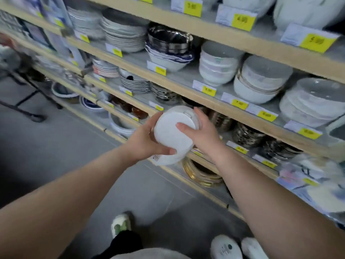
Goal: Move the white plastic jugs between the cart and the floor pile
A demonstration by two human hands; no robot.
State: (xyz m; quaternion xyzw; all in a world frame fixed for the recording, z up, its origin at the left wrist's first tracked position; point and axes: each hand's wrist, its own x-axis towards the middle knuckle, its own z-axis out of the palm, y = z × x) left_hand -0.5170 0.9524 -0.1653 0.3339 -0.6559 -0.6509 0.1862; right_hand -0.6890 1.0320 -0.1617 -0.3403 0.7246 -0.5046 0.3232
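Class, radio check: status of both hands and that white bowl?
Left hand and right hand grip white bowl, base toward camera. Held before shelf edge. Nothing between.

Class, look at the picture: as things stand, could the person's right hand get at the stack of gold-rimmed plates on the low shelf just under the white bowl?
Probably not yet. The right hand and left hand both grip the white bowl, so it is occupied. The gold-rimmed plates lie close below, nothing blocking them.

Price tags [243, 20] too blurred to read, left hand [144, 139] fingers hidden behind the bowl [174, 134], bowl's label [155, 157] illegible, far-left shelf [28, 43] smeared, white objects [226, 247] cut off by bottom edge
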